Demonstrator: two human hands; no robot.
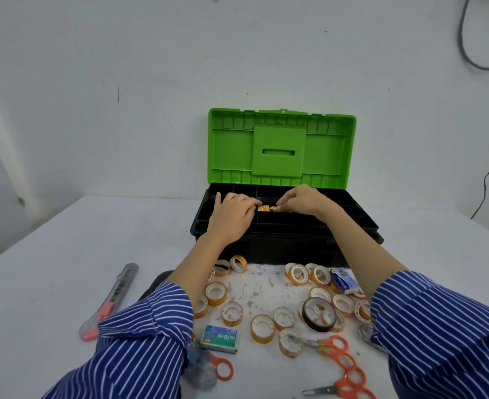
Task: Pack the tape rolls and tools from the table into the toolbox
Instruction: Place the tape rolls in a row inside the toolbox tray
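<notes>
Nearest the person, two striped blue sleeves [139, 338] come in from the bottom edge. Between them the white table [50, 277] is littered: a pair of orange-handled scissors [331, 347] lies across one tape roll, a second pair [341, 385] sits lower right, and another orange scissor loop [223, 369] pokes out beside the left sleeve. A green staple box [220, 338] lies flat there too. Off to the left, well apart from the pile, a box cutter [112, 300] with a pink slider lies at a slant.

Further in, small yellow tape rolls [231, 313] are scattered loose all over the tabletop, most lying flat, a couple leaning just in front of the box. A larger black tape roll [318, 314] rests tilted on top of some of them at the right. A small blue box [344, 280] sits near the right forearm.

Beyond that stands the toolbox [295, 246], black body, green lid [280, 145] thrown open and upright against the wall. Both hands are over its divided top tray. The left hand [231, 216] has fingers curled, tips pinching a yellow roll [263, 209]. The right hand [301, 200] is curled likewise, fingertips pinching a second roll [273, 208] just beside the first. The two rolls touch, down in a middle compartment.
</notes>
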